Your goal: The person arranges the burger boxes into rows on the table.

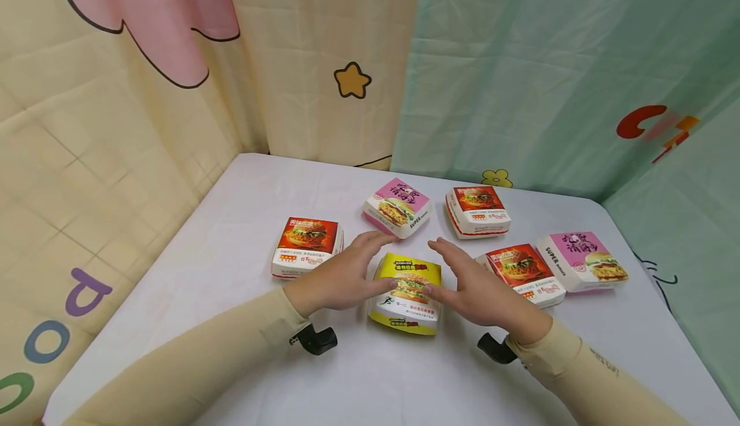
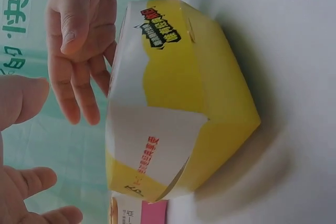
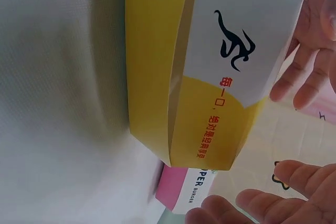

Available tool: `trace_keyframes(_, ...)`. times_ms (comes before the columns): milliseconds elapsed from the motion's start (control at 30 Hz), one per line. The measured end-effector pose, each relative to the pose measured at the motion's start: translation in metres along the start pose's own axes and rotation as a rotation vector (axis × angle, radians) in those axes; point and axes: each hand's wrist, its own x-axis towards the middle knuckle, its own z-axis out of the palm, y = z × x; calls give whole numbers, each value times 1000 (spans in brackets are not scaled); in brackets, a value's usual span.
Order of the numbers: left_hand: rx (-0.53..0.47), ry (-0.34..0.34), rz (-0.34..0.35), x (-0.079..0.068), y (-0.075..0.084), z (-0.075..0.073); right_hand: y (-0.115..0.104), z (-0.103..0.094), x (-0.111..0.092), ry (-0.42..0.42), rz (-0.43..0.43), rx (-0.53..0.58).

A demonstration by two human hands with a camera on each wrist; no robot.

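Note:
A yellow-and-white burger box point(image 1: 406, 307) with a burger picture on its lid sits closed on the table between my two hands. My left hand point(image 1: 349, 273) is above its left side with fingers spread, the thumb over the lid. Across from it, my right hand point(image 1: 482, 292) reaches over the right side, fingers apart and holding nothing. In the left wrist view a gap shows between the box point(image 2: 173, 61) and the left hand's fingers point(image 2: 32, 183). The right wrist view likewise shows the right hand's fingers point(image 3: 294, 195) apart from the box point(image 3: 152, 51).
Left of the yellow box is a red-and-white burger box point(image 1: 306, 239). Behind it stand a pink one point(image 1: 399, 206) and another red one point(image 1: 478, 211). At right, a red box point(image 1: 523, 275) lies against a pink box point(image 1: 584, 262). Curtains point(image 1: 324, 40) line the white table point(image 1: 231, 233).

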Motion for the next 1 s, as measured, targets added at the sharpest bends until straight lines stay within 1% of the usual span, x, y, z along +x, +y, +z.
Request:
trace_keyframes(133, 32, 15, -4, 6, 0, -13, -1, -5, 4, 15, 17, 6)
trace_keyframes(333, 81, 21, -41, 17, 2, -38, 0, -11, 13, 36, 38, 15)
trace_keyframes(467, 108, 24, -57, 25, 3, -50, -1, -14, 22, 56, 48, 26)
trace_keyframes(633, 124, 29, -36, 37, 2, -61, -5, -19, 33, 76, 66, 28)
trace_keyframes(767, 143, 33, -29, 50, -1, -67, -6, -23, 43, 87, 76, 20)
trace_keyframes(1000, 171, 28, -83, 73, -5, -79, -8, -33, 64, 103, 125, 13)
